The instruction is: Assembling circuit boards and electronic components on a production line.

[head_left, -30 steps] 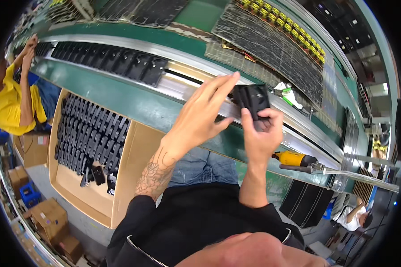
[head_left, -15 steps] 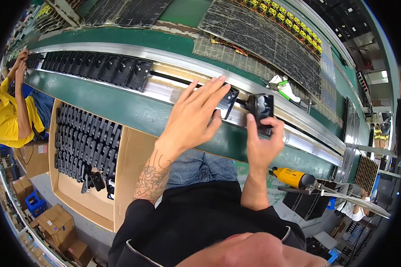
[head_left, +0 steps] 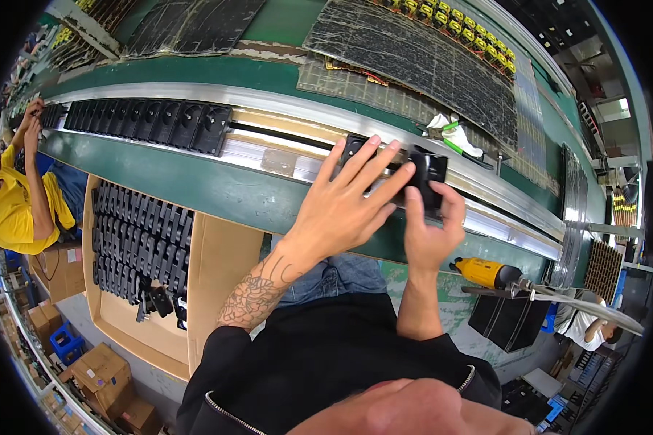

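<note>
My left hand (head_left: pixel 348 203) lies with fingers stretched and spread over a black plastic housing (head_left: pixel 353 147) in the metal rail track (head_left: pixel 279 161); most of that housing is hidden under the fingers. Just to its right, my right hand (head_left: pixel 434 228) grips another black plastic housing (head_left: pixel 429 172) between thumb and fingers, at the track. That housing looks slightly blurred. My left fingertips come close to it; whether they touch it I cannot tell. Farther left along the track stands a row of similar black housings (head_left: pixel 152 119), packed side by side.
An open cardboard box (head_left: pixel 225 264) of stacked black parts stands below the bench at left. A yellow power screwdriver (head_left: pixel 486 272) hangs at right. Green-handled pliers (head_left: pixel 461 139) lie behind the track. Several yellow-and-black units (head_left: pixel 457 29) stand farther back. A co-worker in yellow (head_left: pixel 22 203) works at far left.
My left hand has slid right along the track, closer to my right hand. My right hand keeps its grip on the housing. The whole view has shifted slightly.
</note>
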`<act>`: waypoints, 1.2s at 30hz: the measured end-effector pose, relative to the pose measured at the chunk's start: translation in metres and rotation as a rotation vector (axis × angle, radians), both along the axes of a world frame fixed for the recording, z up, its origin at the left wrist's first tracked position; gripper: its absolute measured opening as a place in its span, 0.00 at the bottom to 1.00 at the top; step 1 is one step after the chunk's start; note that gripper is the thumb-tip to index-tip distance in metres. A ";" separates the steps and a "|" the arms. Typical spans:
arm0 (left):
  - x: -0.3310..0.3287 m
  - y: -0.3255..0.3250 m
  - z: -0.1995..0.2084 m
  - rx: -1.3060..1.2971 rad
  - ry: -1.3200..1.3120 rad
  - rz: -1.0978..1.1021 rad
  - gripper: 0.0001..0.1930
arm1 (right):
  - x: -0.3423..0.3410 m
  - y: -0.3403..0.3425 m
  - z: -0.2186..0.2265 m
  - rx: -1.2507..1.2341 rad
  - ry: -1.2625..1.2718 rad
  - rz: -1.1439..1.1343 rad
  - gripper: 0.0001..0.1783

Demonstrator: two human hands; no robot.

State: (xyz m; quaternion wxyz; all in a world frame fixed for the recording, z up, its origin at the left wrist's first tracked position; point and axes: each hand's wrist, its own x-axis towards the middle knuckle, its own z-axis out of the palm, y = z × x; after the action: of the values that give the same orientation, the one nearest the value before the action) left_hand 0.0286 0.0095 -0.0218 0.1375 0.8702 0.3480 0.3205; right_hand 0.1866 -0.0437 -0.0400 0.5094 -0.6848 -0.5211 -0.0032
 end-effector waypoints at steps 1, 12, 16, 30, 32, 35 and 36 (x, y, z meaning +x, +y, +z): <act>0.002 0.001 -0.002 -0.021 -0.028 0.008 0.33 | 0.000 0.001 -0.001 0.005 -0.024 0.045 0.17; -0.001 0.005 -0.006 0.040 0.002 -0.008 0.28 | 0.014 -0.004 0.001 -0.104 -0.287 -0.024 0.20; -0.004 0.009 0.000 0.013 0.039 -0.046 0.27 | 0.018 -0.006 0.002 -0.119 -0.303 0.075 0.19; 0.032 -0.001 -0.016 0.063 0.106 -0.047 0.26 | 0.005 -0.058 -0.046 0.487 -0.167 0.583 0.09; 0.051 0.004 -0.018 -0.105 -0.191 -0.172 0.23 | -0.006 -0.069 -0.053 0.441 0.046 0.813 0.08; 0.047 0.005 -0.018 0.148 -0.370 -0.243 0.22 | -0.012 -0.067 -0.041 0.234 0.084 1.005 0.05; 0.031 0.002 -0.019 0.118 -0.376 -0.239 0.23 | -0.010 -0.066 -0.045 0.165 -0.002 0.958 0.04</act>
State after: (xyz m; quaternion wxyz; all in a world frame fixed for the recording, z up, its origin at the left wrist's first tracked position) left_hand 0.0599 0.0113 -0.0406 0.1858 0.8367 0.1912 0.4785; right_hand 0.1763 -0.1092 -0.0851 0.5058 -0.3253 -0.7762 0.1896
